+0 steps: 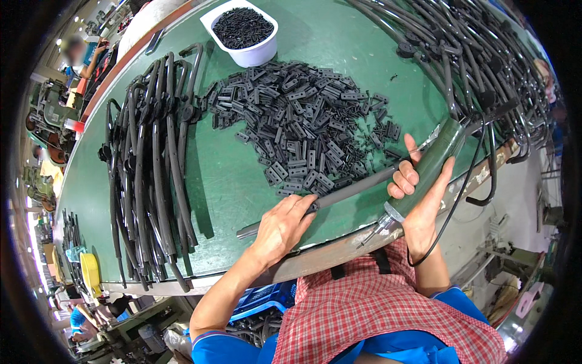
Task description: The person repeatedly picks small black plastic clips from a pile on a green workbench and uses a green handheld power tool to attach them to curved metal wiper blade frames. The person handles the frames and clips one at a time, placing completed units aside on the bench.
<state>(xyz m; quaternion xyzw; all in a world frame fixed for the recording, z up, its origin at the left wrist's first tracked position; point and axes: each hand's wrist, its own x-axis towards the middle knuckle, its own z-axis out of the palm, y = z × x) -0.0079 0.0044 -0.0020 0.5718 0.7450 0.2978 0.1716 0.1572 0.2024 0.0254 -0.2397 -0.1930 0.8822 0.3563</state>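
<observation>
My left hand (280, 229) presses down around a dark metal tube (361, 185), which lies slantwise near the front edge of the green table. Something small and black shows on the tube beside my thumb and fingertips. My right hand (418, 188) is wrapped round a green electric screwdriver (435, 159), its bit pointing down and left, off the tube. A black cord hangs from the tool's upper end. Just beyond the tube spreads a heap of small black two-holed plates (297, 115), with tiny dark screws (364, 142) scattered at its right side.
A white tub (257, 56) full of small dark pieces stands at the far side. Bent black tubes (145, 158) lie bundled on the left, and a larger tangle of tubes (436, 36) covers the far right. A blue crate (267, 300) sits below the table edge.
</observation>
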